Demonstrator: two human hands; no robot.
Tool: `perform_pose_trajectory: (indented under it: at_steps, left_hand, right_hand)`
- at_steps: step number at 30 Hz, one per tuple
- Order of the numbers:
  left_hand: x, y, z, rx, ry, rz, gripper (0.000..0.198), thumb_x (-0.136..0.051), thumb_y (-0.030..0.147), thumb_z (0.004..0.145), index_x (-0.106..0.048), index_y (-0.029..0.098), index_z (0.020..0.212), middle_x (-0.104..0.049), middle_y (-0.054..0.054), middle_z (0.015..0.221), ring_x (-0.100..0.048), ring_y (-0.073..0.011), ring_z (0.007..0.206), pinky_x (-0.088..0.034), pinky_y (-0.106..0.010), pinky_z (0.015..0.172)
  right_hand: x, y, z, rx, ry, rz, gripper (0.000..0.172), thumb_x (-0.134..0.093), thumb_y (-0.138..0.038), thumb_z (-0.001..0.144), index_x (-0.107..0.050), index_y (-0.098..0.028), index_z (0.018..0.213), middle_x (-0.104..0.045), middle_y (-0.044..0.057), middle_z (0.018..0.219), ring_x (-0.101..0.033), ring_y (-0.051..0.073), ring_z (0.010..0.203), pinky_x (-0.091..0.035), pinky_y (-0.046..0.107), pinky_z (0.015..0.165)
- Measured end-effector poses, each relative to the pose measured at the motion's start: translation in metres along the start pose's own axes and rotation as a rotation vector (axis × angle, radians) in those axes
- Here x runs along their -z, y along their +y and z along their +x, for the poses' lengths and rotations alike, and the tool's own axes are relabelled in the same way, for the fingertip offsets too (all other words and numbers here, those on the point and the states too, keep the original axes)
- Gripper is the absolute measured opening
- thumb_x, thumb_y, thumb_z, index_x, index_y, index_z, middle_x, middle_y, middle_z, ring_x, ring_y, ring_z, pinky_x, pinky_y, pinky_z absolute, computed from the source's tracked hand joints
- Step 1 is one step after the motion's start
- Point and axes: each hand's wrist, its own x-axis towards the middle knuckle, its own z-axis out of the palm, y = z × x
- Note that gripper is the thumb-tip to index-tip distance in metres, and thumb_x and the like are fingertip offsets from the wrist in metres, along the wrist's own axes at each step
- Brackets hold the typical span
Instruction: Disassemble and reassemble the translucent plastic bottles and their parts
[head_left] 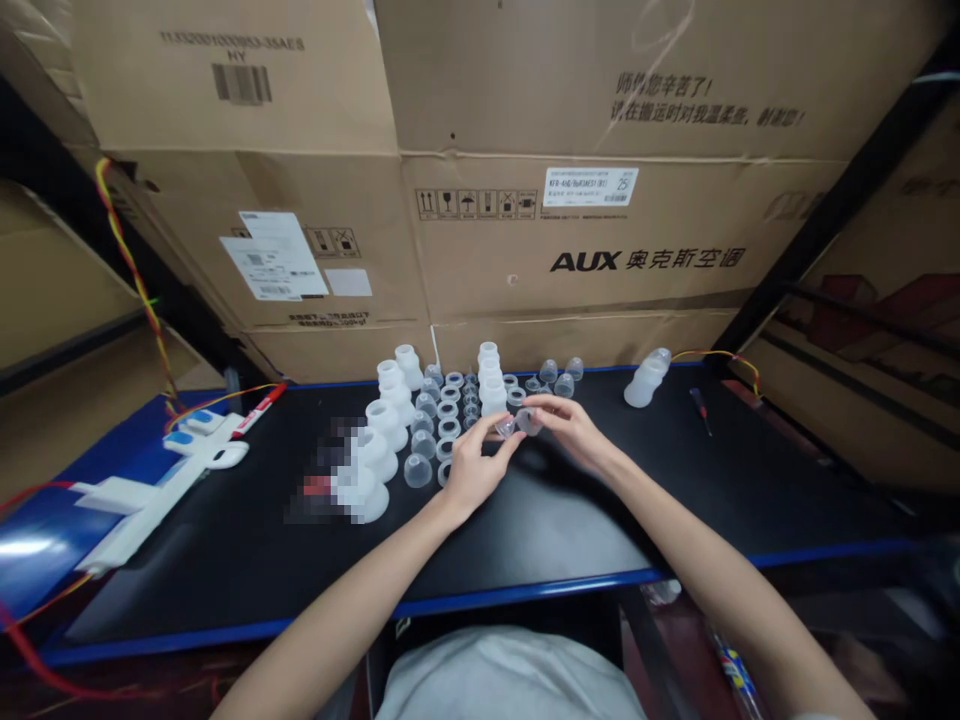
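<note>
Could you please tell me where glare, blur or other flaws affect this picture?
In the head view, glare whitens part of the blue panel at left; a softer sheen lies on the black mat; pixelation covers part of the nearest white bottle; the lower right corner is dark and soft; the clear pieces between the fingers lack sharp detail.

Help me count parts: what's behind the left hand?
Beyond the left hand stand white frosted pieces, rings and small round parts. The hand partly covers the nearest ring; anything fully behind it can't be seen.
</note>
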Motion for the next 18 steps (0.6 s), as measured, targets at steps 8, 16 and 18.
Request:
perform_pose_trajectory:
  at_steps: [8, 16, 18]
  left_hand:
    - [0.0, -0.006, 0.0, -0.038, -0.096, 0.019, 0.049, -0.075, 0.049, 0.101, -0.07, 0.027, 0.144, -0.072, -0.004, 0.107, -0.074, -0.0157, 0.082, -0.069, -0.03, 0.075]
    - [0.003, -0.01, 0.001, -0.039, -0.213, 0.017, 0.053, -0.066, 0.043, 0.107, -0.059, 0.027, 0.158, -0.071, -0.004, 0.1, -0.074, -0.0176, 0.084, -0.068, -0.033, 0.082]
    - [0.005, -0.009, 0.001, -0.021, -0.231, 0.006, 0.054, -0.062, 0.041, 0.109, -0.056, 0.027, 0.161, -0.072, -0.006, 0.106, -0.075, -0.0181, 0.088, -0.068, -0.031, 0.08]
  right_hand:
    - [0.002, -0.003, -0.002, 0.006, -0.016, 0.052, 0.05, -0.102, -0.037, 0.072, -0.081, -0.025, 0.116, -0.08, 0.003, 0.097, -0.074, 0.02, 0.087, -0.062, 0.035, 0.084]
    - [-0.003, -0.001, -0.003, -0.024, -0.051, 0.098, 0.039, -0.101, -0.039, 0.075, -0.084, -0.023, 0.107, -0.081, 0.005, 0.106, -0.076, 0.021, 0.091, -0.064, 0.038, 0.089]
    - [-0.004, -0.003, -0.004, -0.05, -0.059, 0.112, 0.039, -0.1, -0.04, 0.076, -0.085, -0.022, 0.108, -0.082, 0.005, 0.104, -0.077, 0.022, 0.092, -0.064, 0.039, 0.09]
